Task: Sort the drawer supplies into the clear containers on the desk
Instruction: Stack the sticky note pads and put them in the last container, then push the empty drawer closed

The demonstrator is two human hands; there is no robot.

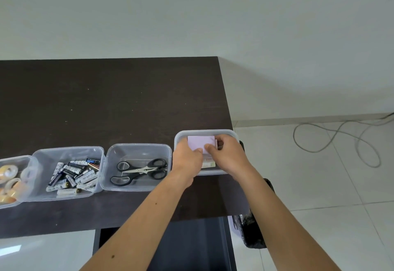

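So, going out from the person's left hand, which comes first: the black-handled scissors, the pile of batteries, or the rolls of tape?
From the left hand:
1. Black-handled scissors, in the next clear tub to its left.
2. Pile of batteries, one tub further left.
3. Rolls of tape, in the tub at the far left edge.

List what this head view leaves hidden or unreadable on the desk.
- Rightmost container: the left hand and right hand cover most of its contents; under the pale pad only paper edges show.
- Tape container: cut off by the left edge, so its full contents cannot be counted.
- Batteries: most labels are too small to read.
- Open drawer: its interior is dark and crossed by the forearms.
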